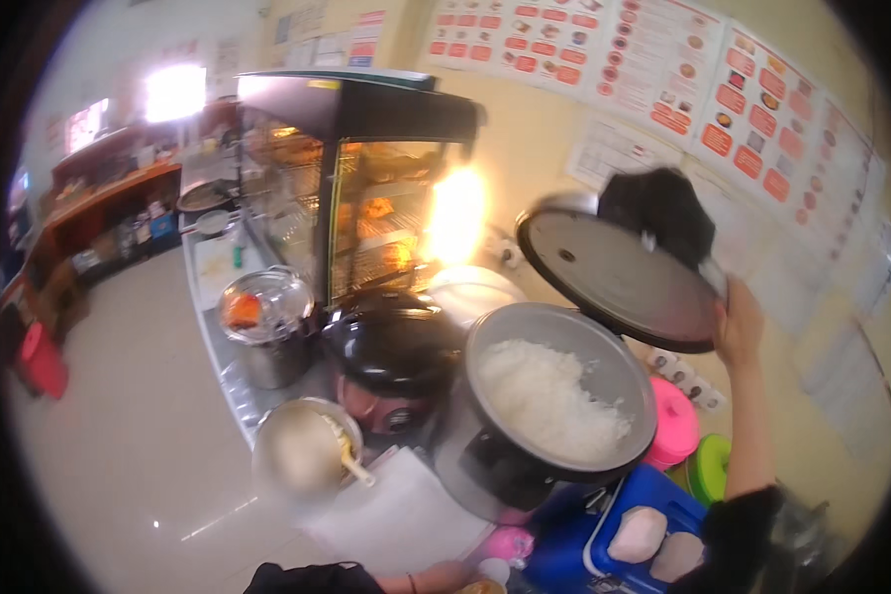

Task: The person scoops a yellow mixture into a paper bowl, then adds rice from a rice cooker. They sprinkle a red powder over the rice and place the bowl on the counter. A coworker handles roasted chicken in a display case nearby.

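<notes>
My right hand grips the edge of the raised, hinged lid of a large rice cooker. Cooked white rice lies in its grey pot. At the bottom edge my left hand is partly cut off, beside a small cup-like container; whether it holds this cannot be told. White paper sheets lie just beyond that hand. Left of them is a round metal pot with a pale yellow-handled utensil across its rim.
A second cooker with a black lid stands left of the rice. Behind it is a lit glass food warmer. A steel pot bears a glass lid. A blue cooler box, a pink container and a green-lidded container stand at the right.
</notes>
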A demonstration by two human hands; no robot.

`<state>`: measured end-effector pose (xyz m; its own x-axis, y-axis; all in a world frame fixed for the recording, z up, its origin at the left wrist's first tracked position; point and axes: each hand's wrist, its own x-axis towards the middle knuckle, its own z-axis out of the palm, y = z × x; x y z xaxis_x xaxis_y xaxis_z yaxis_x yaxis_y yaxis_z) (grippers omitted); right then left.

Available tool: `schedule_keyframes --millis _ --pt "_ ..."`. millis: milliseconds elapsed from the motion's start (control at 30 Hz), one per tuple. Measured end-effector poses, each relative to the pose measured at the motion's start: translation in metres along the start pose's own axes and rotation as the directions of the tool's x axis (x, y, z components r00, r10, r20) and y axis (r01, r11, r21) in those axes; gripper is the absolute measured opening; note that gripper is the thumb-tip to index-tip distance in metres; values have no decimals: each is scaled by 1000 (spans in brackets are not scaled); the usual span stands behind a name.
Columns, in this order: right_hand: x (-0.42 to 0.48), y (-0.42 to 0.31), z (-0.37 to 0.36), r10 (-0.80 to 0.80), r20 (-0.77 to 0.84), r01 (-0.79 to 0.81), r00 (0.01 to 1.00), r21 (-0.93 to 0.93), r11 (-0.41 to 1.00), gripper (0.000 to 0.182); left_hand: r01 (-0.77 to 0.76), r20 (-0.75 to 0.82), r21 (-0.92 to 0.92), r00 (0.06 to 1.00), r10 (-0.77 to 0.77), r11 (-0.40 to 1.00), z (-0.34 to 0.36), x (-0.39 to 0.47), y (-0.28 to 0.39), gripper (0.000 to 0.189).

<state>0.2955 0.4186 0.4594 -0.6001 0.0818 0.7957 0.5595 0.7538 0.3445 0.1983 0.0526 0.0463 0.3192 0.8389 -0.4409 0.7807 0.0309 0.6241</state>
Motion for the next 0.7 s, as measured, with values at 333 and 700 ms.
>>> schedule_keyframes --millis 333,700 --pt "-110 -125 -73 -127 518 191 846 -72 979 54 -320 -835 -240 549 -27 917 -16 -95 4 37" --pt "-12 -415 -99 -145 334 -155 931 726 670 26 192 -871 -376 -405 -276 906 -214 -359 -292 29"
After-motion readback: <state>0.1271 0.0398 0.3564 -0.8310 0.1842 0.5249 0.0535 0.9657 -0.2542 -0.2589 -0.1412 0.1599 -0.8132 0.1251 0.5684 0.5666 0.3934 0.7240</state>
